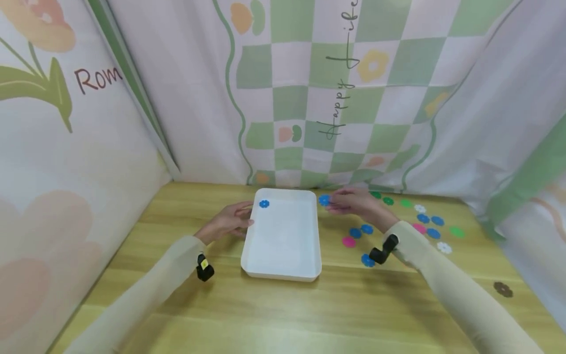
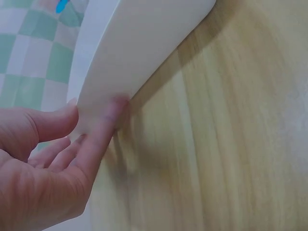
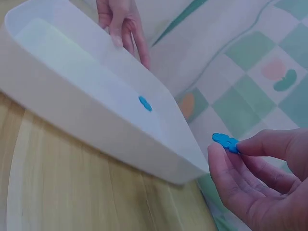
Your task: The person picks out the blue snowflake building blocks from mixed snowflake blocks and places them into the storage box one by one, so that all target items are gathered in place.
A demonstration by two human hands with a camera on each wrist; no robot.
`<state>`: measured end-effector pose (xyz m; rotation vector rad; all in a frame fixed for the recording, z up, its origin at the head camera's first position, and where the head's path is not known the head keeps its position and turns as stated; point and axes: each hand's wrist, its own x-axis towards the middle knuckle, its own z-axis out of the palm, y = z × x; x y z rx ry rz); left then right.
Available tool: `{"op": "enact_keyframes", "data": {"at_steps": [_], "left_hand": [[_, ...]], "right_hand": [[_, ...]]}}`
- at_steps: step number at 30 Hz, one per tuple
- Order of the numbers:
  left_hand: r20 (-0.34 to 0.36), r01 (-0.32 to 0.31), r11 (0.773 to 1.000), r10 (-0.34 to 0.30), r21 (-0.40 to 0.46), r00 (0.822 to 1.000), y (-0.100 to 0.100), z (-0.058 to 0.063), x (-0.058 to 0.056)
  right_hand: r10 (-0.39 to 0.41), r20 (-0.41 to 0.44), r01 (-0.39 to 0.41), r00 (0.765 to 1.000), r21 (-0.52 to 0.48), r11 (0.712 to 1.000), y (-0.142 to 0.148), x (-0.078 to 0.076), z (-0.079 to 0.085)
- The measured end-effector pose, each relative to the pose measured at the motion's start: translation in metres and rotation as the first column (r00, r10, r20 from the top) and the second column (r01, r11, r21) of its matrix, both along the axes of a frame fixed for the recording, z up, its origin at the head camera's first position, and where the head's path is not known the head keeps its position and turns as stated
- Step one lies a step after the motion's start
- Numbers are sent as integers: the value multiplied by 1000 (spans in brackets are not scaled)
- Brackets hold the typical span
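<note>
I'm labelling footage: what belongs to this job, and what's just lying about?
Likely the job: white tray; blue piece inside; held blue piece, in the right hand.

Lying about, apparently: loose blue pieces; pink pieces; green pieces; white pieces; brown piece.

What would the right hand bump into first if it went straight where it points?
Probably the right side of the white tray, near its far corner. The blue flower piece in the right hand might pass above it, though; depth is unclear.

The left wrist view crops the tray (image 2: 130,53) and a blue piece (image 2: 61,6), probably a flower; one fingertip (image 2: 117,103) is blurred.
</note>
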<state>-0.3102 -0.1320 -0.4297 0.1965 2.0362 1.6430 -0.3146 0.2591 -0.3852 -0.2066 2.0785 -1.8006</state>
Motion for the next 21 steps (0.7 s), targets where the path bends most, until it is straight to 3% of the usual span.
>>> {"op": "enact_keyframes", "data": {"at_steps": [6, 11, 16, 21], "left_hand": [[-13, 11, 1000, -11, -3, 1000, -1, 3, 2], [17, 45, 999, -44, -25, 999, -4, 4, -1], [78, 25, 999, -22, -47, 997, -6, 8, -4], [78, 31, 998, -27, -54, 997, -6, 9, -4]], "right_hand": [[49, 28, -50, 998, 28, 998, -38, -13, 4], [9, 88, -14, 996, 47, 999, -70, -27, 6], [-21, 142, 16, 990, 39, 999, -95, -41, -2], [-48, 156, 40, 987, 55, 998, -113, -51, -10]]}}
